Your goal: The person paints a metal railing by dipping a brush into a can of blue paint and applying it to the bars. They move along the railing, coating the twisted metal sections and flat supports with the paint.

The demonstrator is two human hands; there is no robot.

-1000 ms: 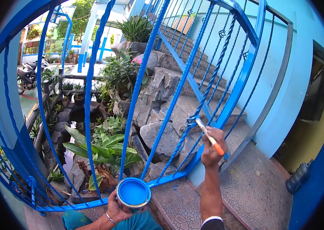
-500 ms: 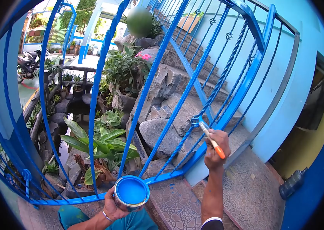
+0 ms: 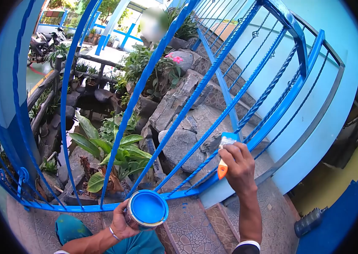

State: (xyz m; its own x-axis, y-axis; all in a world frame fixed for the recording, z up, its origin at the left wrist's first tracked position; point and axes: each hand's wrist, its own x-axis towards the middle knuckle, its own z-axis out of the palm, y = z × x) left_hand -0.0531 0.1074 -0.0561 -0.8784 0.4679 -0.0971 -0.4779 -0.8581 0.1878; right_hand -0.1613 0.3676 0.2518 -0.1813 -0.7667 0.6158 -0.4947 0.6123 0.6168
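Observation:
My left hand (image 3: pixel 124 223) is wrapped round an opened can of blue paint (image 3: pixel 148 207), held upright near the bottom rail of the metal railing (image 3: pixel 183 194). In my right hand (image 3: pixel 239 166) is a paintbrush (image 3: pixel 222 163) with an orange-tipped handle. Its blue-coated bristles point up and lie against or right over a twisted bar (image 3: pixel 206 163) near the railing's right side. The brush's middle is hidden by my fingers. Blue coats the bars of the railing.
Behind the bars are large rocks (image 3: pixel 183 148), leafy plants (image 3: pixel 119 148) and stone stairs (image 3: pixel 225 80). A dark plastic bottle (image 3: pixel 310 222) lies on the patterned floor at right, by a blue panel (image 3: pixel 339 220). A motorcycle (image 3: pixel 45 46) stands far left.
My right hand has turned the brush from slanting up-left, handle toward me, to showing its broad bristles upward. The camera view has shifted, moving the railing rightward in the picture.

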